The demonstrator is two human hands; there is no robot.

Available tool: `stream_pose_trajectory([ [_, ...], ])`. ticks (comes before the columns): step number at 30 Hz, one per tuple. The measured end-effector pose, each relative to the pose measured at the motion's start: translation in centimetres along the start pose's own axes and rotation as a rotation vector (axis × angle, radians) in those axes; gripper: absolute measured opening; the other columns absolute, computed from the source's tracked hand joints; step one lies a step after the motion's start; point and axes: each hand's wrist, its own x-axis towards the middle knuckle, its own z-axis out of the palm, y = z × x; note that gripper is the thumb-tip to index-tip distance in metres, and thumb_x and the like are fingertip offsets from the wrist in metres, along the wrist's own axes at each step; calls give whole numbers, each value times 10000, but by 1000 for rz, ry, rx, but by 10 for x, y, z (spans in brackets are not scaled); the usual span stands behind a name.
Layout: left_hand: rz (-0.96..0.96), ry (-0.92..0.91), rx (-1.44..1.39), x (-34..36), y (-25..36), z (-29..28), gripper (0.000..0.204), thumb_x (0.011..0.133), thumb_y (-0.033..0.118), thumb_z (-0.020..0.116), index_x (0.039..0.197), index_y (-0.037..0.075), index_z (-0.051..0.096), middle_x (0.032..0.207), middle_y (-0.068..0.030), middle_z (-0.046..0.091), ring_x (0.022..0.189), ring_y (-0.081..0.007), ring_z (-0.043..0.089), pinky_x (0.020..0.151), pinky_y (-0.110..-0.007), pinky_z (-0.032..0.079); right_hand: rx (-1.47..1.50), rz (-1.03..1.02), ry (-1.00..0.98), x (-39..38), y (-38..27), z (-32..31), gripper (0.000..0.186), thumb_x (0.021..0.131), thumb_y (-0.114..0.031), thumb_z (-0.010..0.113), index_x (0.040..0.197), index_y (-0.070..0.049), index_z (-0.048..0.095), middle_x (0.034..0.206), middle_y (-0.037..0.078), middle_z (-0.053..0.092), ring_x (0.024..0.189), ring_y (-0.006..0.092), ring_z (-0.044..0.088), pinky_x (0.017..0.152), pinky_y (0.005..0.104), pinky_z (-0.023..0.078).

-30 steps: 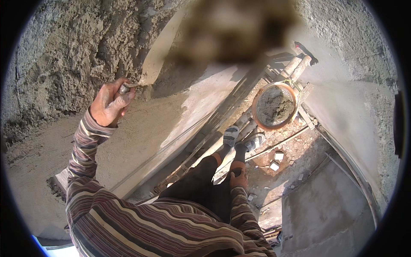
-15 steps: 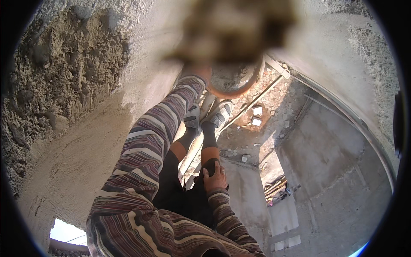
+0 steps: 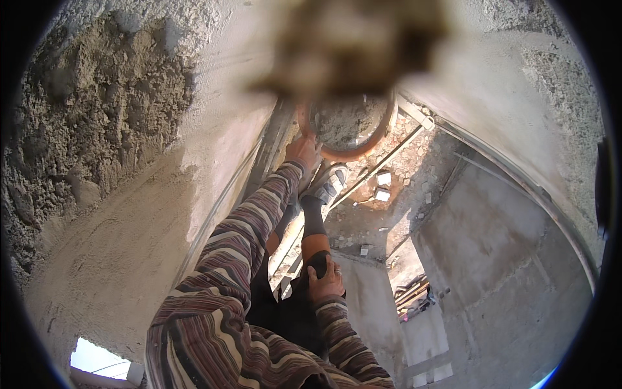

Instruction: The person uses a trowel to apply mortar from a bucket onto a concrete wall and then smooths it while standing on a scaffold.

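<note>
My left hand point(image 3: 304, 152) reaches down to the near-left rim of a round orange-brown tub point(image 3: 353, 155). Its fingers look closed at that rim, though their tips are hard to make out. Grey wet mortar point(image 3: 346, 123) fills the tub, whose far side disappears behind a blurred dark shape at the top of the view. My right hand point(image 3: 328, 282) lies on my knee, thumb apart from the fingers, holding nothing. Beneath me, one foot in a grey sandal point(image 3: 332, 184) stands on boards beside the tub.
On the left rises a wall with rough mortar point(image 3: 103, 97) above smoother plaster point(image 3: 123, 227). Far below to the right lie rubble and white blocks point(image 3: 383, 194) on the floor. A long wooden strip point(image 3: 382, 165) runs past the tub; bare grey walls point(image 3: 505, 259) stand lower right.
The tub has come slightly nearer and left. My left hand, hidden behind the blurred shape before, now shows at its rim, with the arm drawn back. My right hand stays on my knee.
</note>
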Motion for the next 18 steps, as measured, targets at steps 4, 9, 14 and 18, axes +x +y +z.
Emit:
stream_pose_trajectory([
  [4, 25, -63, 87, -13, -2, -53, 384, 865, 395, 514, 989, 40, 594, 743, -173, 638, 678, -325, 632, 632, -444, 504, -69, -38, 41, 1, 4, 9, 595, 762, -395, 656, 1275, -157, 470, 1278, 145, 491, 1131, 359, 501, 920, 473, 422],
  [9, 256, -59, -165, -86, 27, -130, 311, 834, 295, 594, 1023, 49, 582, 737, -160, 629, 728, -322, 625, 660, -405, 491, -38, 33, 1, -6, -1, 16, 616, 764, -416, 655, 1291, -170, 453, 1297, 159, 476, 1181, 352, 467, 951, 470, 400],
  [14, 493, -330, -732, -121, 2, -189, 235, 862, 226, 582, 969, 17, 572, 605, -83, 551, 549, -179, 566, 532, -331, 455, -132, 15, -12, 1, -3, -2, 613, 773, -390, 649, 1299, -151, 445, 1319, 166, 457, 1199, 343, 455, 956, 461, 401],
  [18, 134, -516, -1256, -83, -62, -226, 224, 910, 212, 524, 839, 1, 544, 564, -9, 486, 468, -89, 474, 439, -251, 401, -93, -55, 32, 21, -1, -23, 625, 773, -390, 649, 1310, -155, 434, 1318, 168, 454, 1202, 347, 451, 953, 461, 406],
])
